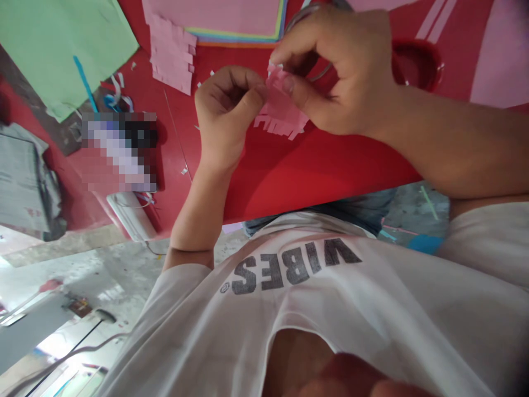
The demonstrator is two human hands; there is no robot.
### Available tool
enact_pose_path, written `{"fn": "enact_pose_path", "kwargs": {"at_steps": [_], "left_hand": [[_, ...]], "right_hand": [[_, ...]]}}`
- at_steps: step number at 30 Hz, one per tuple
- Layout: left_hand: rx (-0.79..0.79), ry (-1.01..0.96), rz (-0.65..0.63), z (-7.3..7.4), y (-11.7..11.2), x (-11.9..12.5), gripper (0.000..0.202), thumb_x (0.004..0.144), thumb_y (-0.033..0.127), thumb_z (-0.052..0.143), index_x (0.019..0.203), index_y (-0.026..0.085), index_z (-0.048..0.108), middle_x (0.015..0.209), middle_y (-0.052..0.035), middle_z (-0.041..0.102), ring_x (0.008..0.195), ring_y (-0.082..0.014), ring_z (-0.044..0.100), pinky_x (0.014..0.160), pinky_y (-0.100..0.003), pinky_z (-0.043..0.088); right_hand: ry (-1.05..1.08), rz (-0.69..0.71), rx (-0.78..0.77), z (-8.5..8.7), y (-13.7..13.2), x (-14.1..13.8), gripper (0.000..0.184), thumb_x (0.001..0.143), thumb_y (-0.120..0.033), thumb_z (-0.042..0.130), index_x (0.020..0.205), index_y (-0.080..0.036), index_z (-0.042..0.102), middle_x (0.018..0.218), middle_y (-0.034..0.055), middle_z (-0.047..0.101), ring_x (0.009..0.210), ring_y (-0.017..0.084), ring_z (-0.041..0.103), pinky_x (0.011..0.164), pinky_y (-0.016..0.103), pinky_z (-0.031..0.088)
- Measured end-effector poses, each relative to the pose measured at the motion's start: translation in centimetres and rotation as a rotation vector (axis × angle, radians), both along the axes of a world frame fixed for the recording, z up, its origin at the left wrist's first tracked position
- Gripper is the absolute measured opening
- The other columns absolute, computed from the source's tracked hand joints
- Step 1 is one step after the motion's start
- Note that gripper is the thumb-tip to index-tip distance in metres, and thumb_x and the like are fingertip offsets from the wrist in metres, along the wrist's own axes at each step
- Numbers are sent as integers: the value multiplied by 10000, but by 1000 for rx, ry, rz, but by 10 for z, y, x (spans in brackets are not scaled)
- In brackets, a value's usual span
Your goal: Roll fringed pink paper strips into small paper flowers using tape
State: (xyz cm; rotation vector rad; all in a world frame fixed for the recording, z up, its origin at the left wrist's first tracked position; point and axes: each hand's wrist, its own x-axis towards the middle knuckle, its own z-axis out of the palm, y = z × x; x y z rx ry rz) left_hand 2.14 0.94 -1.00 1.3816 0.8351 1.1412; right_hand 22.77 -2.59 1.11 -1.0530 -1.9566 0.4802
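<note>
A red tabletop [289,176] fills the upper frame, with the person's white T-shirt [306,286] at six o'clock. A green paper sheet [53,44] lies at ten o'clock, a stack of coloured paper [231,22] at twelve, and a notched pink paper strip [171,52] just beside that stack. Near frame centre, between both hands, is a small pink fringed paper [281,105], crumpled along its top, with uneven tabs along its lower edge. The left hand [225,116] is curled, its thumb pressing the paper's left side against the fingers. The right hand [339,71] pinches the paper's top between thumb and forefinger, the other fingers bent. Tiny paper scraps [184,171] dot the tabletop.
</note>
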Motion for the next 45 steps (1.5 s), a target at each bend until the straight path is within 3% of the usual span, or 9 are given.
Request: {"fn": "enact_pose_path", "kwargs": {"at_steps": [5,15,20,25,28,31,33,38,45], "left_hand": [[24,25,3,4,-3,1,140,794,144,764,765,280,775,720,-26,648,663,-170,559,606,-332,411],[13,25,-125,0,5,-8,223,863,446,794,865,227,756,774,-42,622,688,-158,552,673,-346,467],[24,-82,-123,1,4,-5,368,804,609,792,1017,315,732,1014,-37,669,972,-225,626,828,-380,527],[170,-73,-153,-6,5,-2,348,796,454,855,1051,273,702,968,-38,636,917,-192,590,796,-339,485],[173,-3,-111,-12,9,-7,247,832,397,840,1013,288,710,918,-23,654,852,-166,564,732,-325,449],[243,85,-153,-17,14,-13,254,845,392,831,1043,281,719,944,-25,693,821,-160,574,675,-333,426],[281,119,-200,-19,15,-14,296,823,435,845,1050,288,724,920,-20,698,756,-145,551,609,-325,391],[252,191,-147,-16,8,-10,267,837,436,829,1031,286,723,913,-35,668,748,-149,540,595,-332,400],[328,198,-143,-8,2,-6,191,889,346,780,1055,300,697,928,-35,668,771,-150,568,598,-326,415]], "right_hand": [[-50,16,29,-1,1,1,251,985,-296,509,1174,-212,651,995,-62,670,942,89,644,919,271,464],[-39,32,-13,0,-3,0,287,971,-254,496,1214,-187,633,1026,-50,655,900,73,609,850,231,452],[119,-87,14,-1,-3,-2,344,923,-239,528,1232,-197,672,919,-76,641,773,42,558,769,186,450],[240,-226,57,-20,12,-2,306,975,-377,523,813,-164,673,686,-74,478,671,43,498,669,212,391],[324,-192,2,-33,21,-3,313,944,-399,551,755,-160,621,678,-65,520,620,42,467,594,212,369],[394,-117,-37,-30,19,-6,218,830,-329,612,913,-134,663,770,-44,589,662,56,499,594,210,366],[401,-48,-63,-20,13,-6,458,809,-301,623,1225,-112,620,925,-25,632,741,74,558,635,215,385],[160,-40,-107,-4,1,-5,248,859,-325,673,995,-127,735,880,-15,669,783,91,574,723,234,411],[144,-66,-99,-8,2,-6,217,865,-325,685,976,-147,735,881,-15,693,775,96,574,716,239,422]]}}
